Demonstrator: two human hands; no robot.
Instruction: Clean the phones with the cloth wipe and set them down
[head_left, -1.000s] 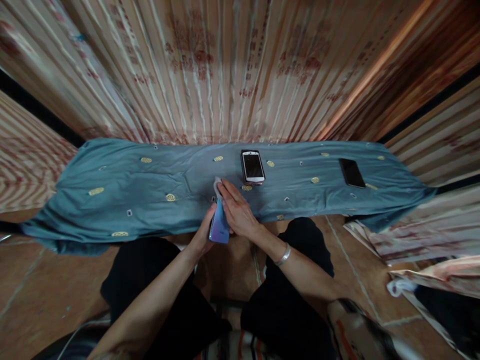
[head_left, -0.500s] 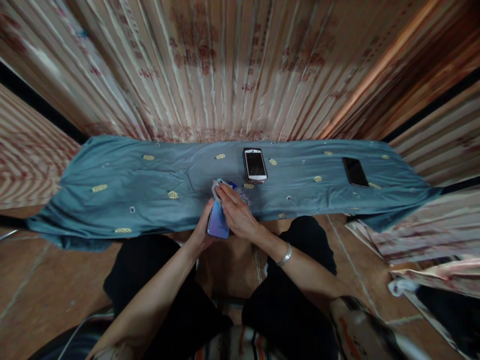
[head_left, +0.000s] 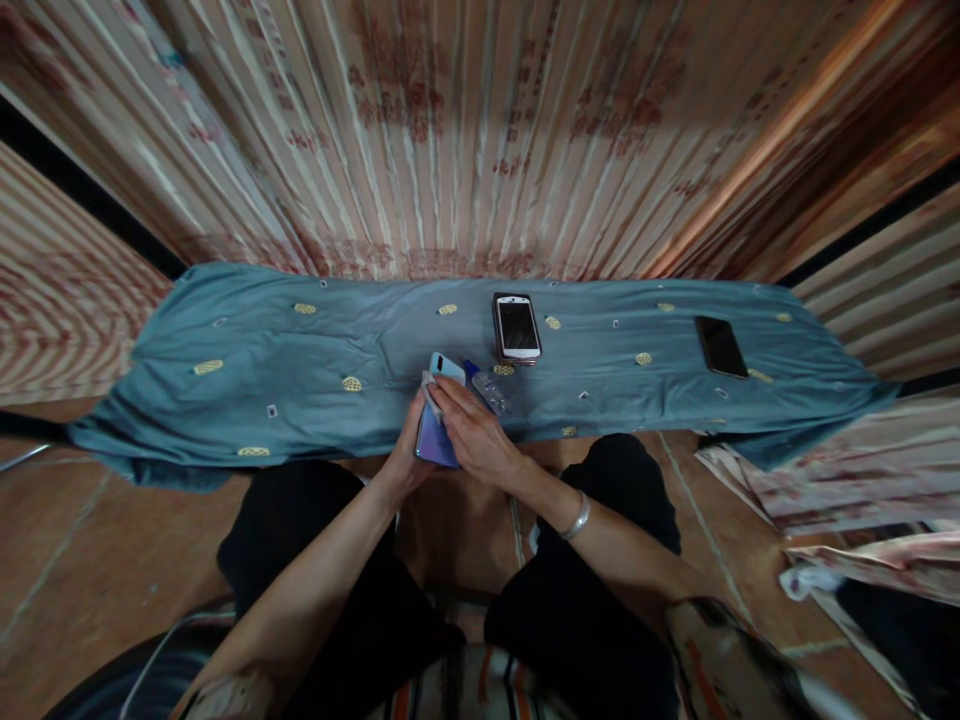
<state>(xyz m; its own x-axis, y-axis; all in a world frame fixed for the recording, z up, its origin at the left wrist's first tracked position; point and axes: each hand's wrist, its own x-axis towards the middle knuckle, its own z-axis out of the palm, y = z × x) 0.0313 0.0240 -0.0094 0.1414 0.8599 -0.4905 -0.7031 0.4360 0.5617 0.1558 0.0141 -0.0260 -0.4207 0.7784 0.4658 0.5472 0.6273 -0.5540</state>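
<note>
One purple-blue phone (head_left: 435,440) is held at the near edge of the tabletop (head_left: 615,400). The left hand (head_left: 403,452) has its fingers clamped around the phone's side, seemingly for steadiness; the right hand (head_left: 477,436), fingers together, presses a pale cloth (head_left: 430,393) against its back.

The phone (head_left: 433,440) shows a glossy back shading from pale blue at its far, camera end to violet, held slanting in the left hand (head_left: 407,450); a small, crumpled whitish cloth (head_left: 430,391) lies against that back, under the right hand (head_left: 480,435)
</note>
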